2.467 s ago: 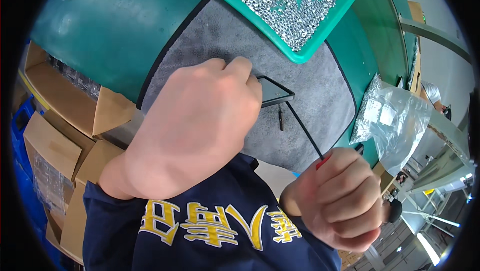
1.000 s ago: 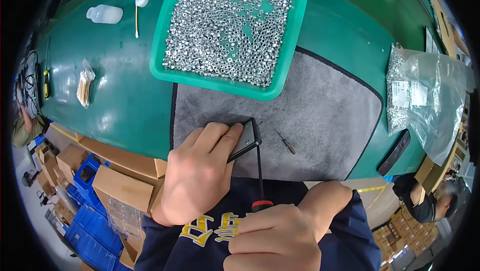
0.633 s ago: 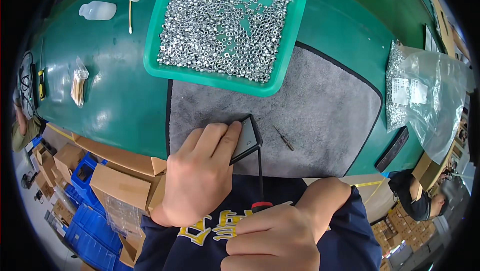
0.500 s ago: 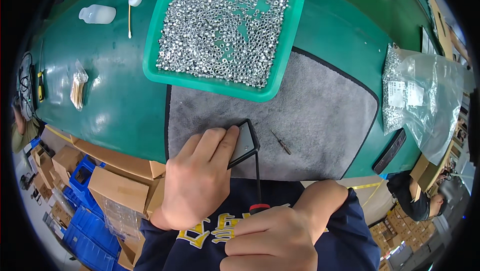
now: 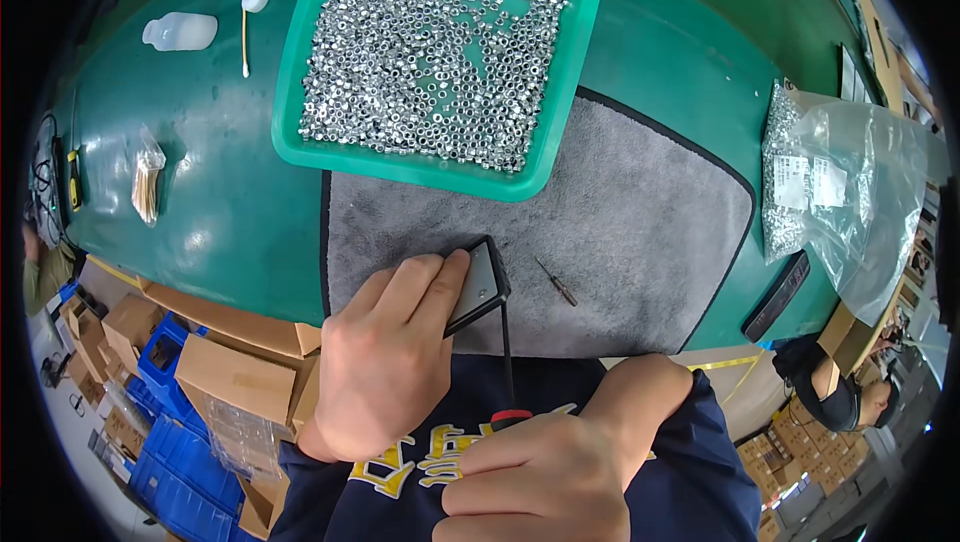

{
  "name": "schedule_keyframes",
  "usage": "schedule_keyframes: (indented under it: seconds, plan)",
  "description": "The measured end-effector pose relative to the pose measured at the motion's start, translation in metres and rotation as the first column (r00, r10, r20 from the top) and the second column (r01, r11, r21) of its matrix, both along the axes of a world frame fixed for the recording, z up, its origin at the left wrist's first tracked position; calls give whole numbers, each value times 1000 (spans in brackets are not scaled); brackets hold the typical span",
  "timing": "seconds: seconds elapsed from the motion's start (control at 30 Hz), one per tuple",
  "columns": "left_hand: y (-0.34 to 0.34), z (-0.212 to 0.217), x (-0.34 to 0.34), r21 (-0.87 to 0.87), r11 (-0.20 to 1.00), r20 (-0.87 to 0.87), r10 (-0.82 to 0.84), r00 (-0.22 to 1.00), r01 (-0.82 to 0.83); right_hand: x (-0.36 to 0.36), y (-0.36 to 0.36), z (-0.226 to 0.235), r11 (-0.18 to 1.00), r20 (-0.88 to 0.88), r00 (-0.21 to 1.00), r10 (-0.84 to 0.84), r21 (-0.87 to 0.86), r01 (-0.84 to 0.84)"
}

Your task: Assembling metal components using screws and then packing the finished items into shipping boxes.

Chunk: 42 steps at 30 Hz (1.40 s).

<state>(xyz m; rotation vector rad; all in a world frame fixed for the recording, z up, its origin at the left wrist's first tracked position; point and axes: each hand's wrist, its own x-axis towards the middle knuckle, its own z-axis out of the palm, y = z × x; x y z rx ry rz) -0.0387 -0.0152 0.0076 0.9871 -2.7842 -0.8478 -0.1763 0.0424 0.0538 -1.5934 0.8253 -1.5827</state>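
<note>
My left hand (image 5: 388,347) is closed on a small flat metal box (image 5: 482,285) with a silver face and black edges, tilted above the grey cloth's near edge. In my right hand (image 5: 545,477), close to my body, is a screwdriver (image 5: 508,362) with a long dark shaft and a red-collared handle. Its shaft points away from me and meets the box's near black side; the tip itself is hard to make out. A second, small thin screwdriver (image 5: 558,282) lies on the grey cloth (image 5: 640,212) to the right of the box.
A green tray (image 5: 400,174) of small metal nuts overlaps the cloth's far edge. At left lie a white bottle (image 5: 182,32), a cotton swab (image 5: 245,42) and a bag of swabs (image 5: 147,182). At right are a clear bag of nuts (image 5: 785,177) and a black oblong object (image 5: 775,297).
The whole scene shifts slightly left in the view. Both hands keep their grip, and the screwdriver stays against the box.
</note>
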Motion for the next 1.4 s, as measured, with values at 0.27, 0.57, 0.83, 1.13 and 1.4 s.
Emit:
schedule_keyframes:
  seconds: [0.27,0.57,0.83,1.13,1.4]
  plan:
    - [1,1,0,-11,1000,31,0,1000,0,-1,-2,1,998,-65,996,61,7,-60]
    - [2,2,0,-28,1000,68,-13,998,15,18,2,1,982,-36,982,-187,11,188]
    - [-1,1,2,-4,1000,50,-14,999,14,15,-3,-3,990,-33,990,-141,-12,140]
    - [0,3,-2,-3,1000,24,-18,1000,18,23,2,-1,956,-35,955,-294,-21,293]
    - [-3,-2,9,-9,1000,-45,29,999,-29,-4,8,1,998,-74,997,-12,-68,7]
